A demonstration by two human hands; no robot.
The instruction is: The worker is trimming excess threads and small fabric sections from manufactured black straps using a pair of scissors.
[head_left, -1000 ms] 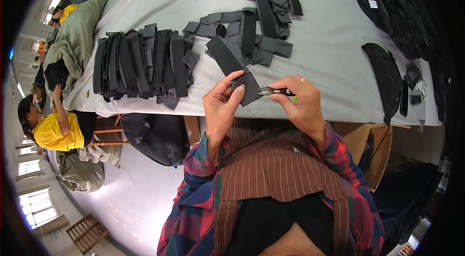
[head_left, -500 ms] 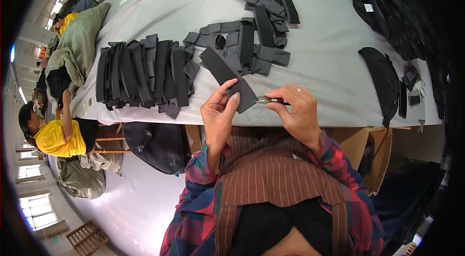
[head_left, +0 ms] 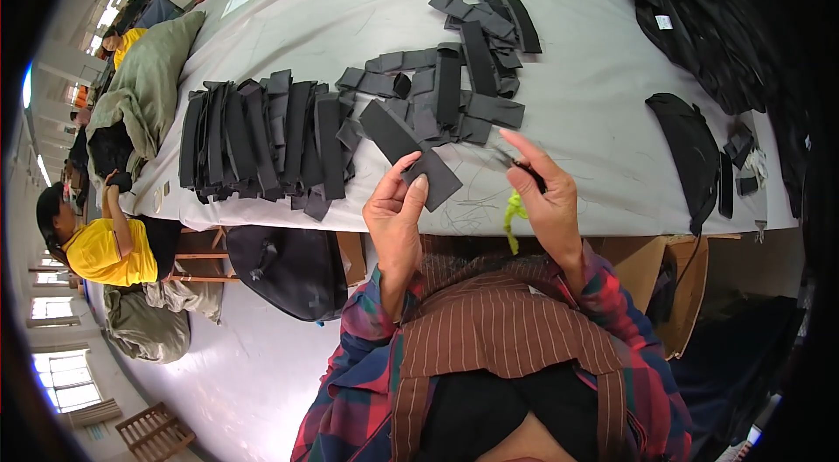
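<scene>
My left hand [head_left: 395,224] pinches a black fabric strip [head_left: 390,130] between thumb and fingers, near its lower end, above the table's front edge. In my right hand [head_left: 554,204] are small thread snips [head_left: 528,173], their blades pointing up and left, apart from the strip. My right index finger is stretched out above them. A yellow-green cord [head_left: 513,222] hangs beneath that hand. Just beyond my left hand lies a loose heap of black and grey strips [head_left: 479,60]. To its left, more black strips [head_left: 234,138] stand packed in a row.
Loose threads lie scattered on the pale-covered table [head_left: 594,156]. Along the right are a curved black piece [head_left: 686,152] and a pile of black bags or cloth [head_left: 690,34]. An open cardboard box [head_left: 686,296] is below the edge. A person in yellow [head_left: 118,248] works at left.
The snips have moved from the strip's lower right corner up and to the right, away from it. The yellow-green cord now shows. My left hand keeps its hold on the strip.
</scene>
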